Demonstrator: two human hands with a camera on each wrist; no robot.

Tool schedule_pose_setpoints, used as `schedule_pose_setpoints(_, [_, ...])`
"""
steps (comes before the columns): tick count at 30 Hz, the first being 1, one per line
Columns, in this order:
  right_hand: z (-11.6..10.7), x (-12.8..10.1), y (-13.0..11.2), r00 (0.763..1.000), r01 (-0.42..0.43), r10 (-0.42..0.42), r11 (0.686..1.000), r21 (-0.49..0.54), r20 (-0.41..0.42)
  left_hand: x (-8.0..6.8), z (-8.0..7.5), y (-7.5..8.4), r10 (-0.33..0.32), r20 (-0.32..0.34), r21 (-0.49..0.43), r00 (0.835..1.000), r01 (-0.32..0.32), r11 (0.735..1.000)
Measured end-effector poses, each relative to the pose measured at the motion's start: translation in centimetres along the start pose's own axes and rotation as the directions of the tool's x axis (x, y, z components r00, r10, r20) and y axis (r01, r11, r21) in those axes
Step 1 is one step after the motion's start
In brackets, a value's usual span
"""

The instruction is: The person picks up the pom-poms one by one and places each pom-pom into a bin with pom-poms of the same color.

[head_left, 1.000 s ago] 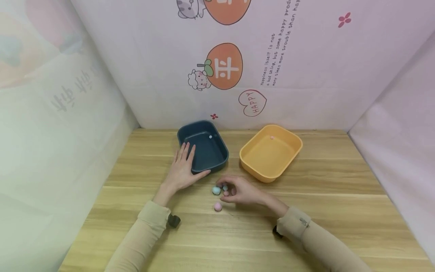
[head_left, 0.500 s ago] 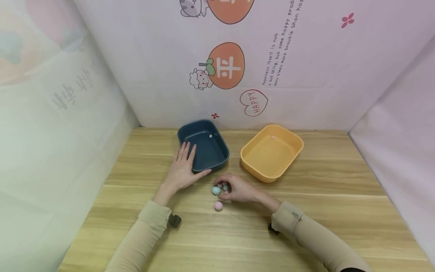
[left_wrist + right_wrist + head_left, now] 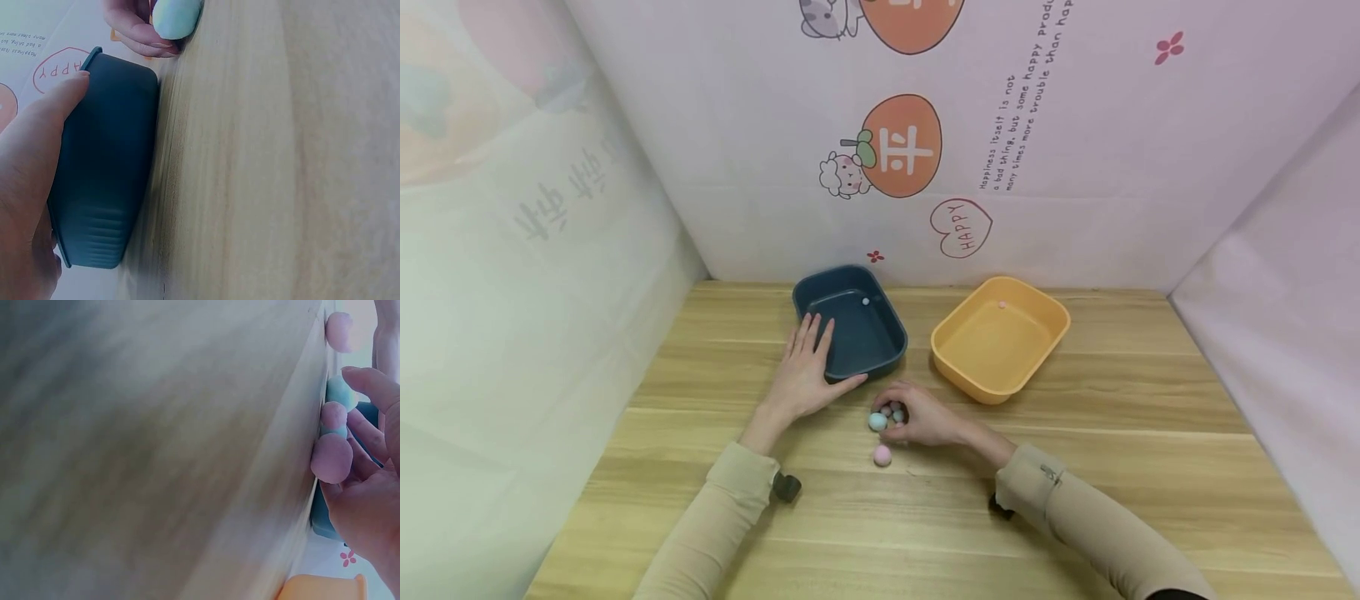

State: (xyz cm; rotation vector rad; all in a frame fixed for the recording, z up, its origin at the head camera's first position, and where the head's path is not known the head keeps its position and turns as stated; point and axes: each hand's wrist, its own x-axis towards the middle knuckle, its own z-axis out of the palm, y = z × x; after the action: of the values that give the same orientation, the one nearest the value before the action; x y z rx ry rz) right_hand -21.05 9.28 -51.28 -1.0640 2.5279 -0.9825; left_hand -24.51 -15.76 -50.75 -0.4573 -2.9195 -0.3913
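My left hand [image 3: 801, 379] lies over the near left side of a dark blue tray [image 3: 891, 367], fingers spread and straight; in the left wrist view its thumb touches the tray's rim [image 3: 94, 53]. My right hand [image 3: 921, 415] curls round a small cluster of balls on the table. Its thumb and a finger stand at either side of a larger light blue ball [image 3: 877, 422], also visible in the right wrist view [image 3: 340, 392]. Smaller pink and bluish balls [image 3: 897, 415] sit inside the curve of the hand, partly hidden. A pink ball [image 3: 882, 455] lies nearer the front, apart from the fingers.
To the right of the dark blue tray stands a yellow tray [image 3: 1052, 346], with a tiny pink ball [image 3: 1002, 305] inside. A tiny pale ball [image 3: 866, 302] is in the dark blue tray. White printed cloth [image 3: 1075, 233] closes off the back and sides of the wooden table [image 3: 880, 533].
My right hand has shifted slightly left, its fingertips now beside the larger light blue ball. The left hand keeps its place on the dark blue tray.
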Motion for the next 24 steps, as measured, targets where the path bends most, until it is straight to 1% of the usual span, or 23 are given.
schedule_pose_setpoints(7, [0.16, 0.14, 0.03, 1.000, 0.001, -0.001, 1.000, -0.022, 0.004, 0.00, -0.07, 0.07, 0.001, 0.004, 0.012, 1.000, -0.001, 1.000])
schedule_pose_setpoints(11, [0.31, 0.17, 0.05, 1.000, 0.002, -0.003, 1.000, -0.027, -0.018, -0.03, -0.10, 0.16, -0.001, 0.006, 0.015, 1.000, 0.001, 1.000])
schedule_pose_setpoints(15, [0.43, 0.19, 0.14, 0.999, -0.016, 0.018, 0.999, 0.042, -0.042, -0.08, -0.11, 0.17, -0.003, 0.013, 0.018, 1.000, 0.003, 1.000])
schedule_pose_setpoints(18, [0.47, 0.18, 0.21, 0.998, -0.024, 0.030, 0.994, 0.105, -0.053, -0.10, -0.13, 0.17, -0.002, 0.004, 0.009, 1.000, 0.002, 1.000])
schedule_pose_setpoints(24, [0.28, 0.01, 0.11, 0.998, -0.012, 0.025, 0.981, 0.193, -0.062, -0.01, -0.05, 0.09, 0.003, -0.011, -0.006, 1.000, -0.003, 1.000])
